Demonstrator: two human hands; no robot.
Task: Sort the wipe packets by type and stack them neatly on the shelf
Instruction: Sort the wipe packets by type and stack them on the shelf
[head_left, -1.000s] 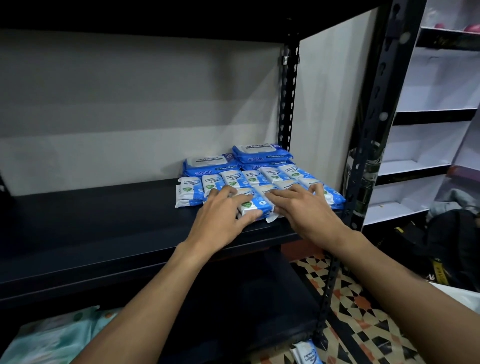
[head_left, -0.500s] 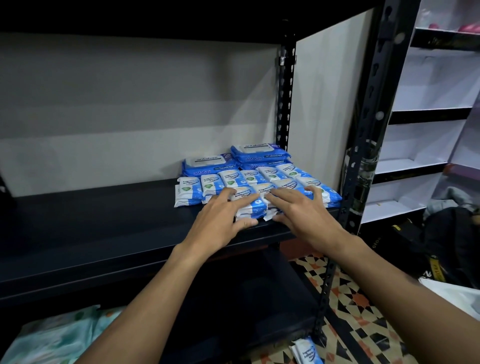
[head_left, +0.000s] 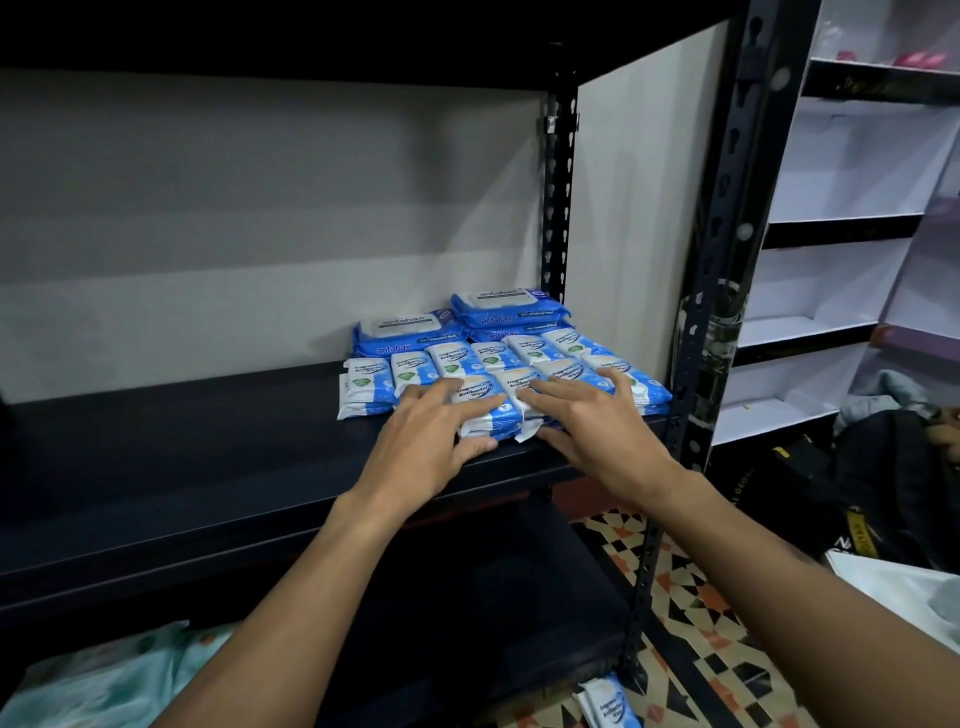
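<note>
Several small white-and-blue antibacterial wipe packets (head_left: 470, 361) lie in rows at the right end of the black shelf (head_left: 208, 467). Behind them sit large blue packets (head_left: 410, 335), one on the left and a stack of two (head_left: 506, 309) on the right. My left hand (head_left: 436, 436) rests flat on the front small packets, fingers spread, thumb against their front edge. My right hand (head_left: 587, 421) lies flat on the packets beside it, fingers spread over the front row.
A black upright post (head_left: 717, 291) stands just right of the packets. One small packet (head_left: 610, 704) lies on the patterned floor below. Pale green packs (head_left: 104, 680) sit on the lower level at left. White shelving (head_left: 841, 260) and a dark bag (head_left: 883, 488) are at right.
Both hands stay on the front packets; the fingers have spread and flattened slightly and the front row has been pushed back a little.
</note>
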